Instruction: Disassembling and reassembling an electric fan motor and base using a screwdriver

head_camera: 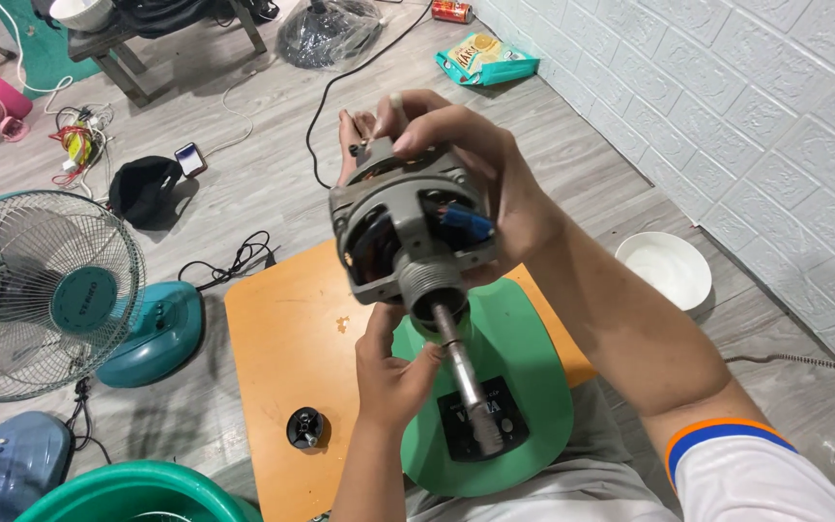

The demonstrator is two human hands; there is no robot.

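Teal snack packet (486, 58) and red can (452, 11) by wall; dark-screened phone (190, 159) on floor.

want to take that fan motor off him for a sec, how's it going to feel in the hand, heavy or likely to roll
The fan motor is probably heavy for its size: a grey metal housing with copper windings showing inside. It looks rigid, not floppy. Set down, it may roll or tip, since the body is round and the long steel shaft sticks out. The right hand holds the body; the left hand pinches the shaft.
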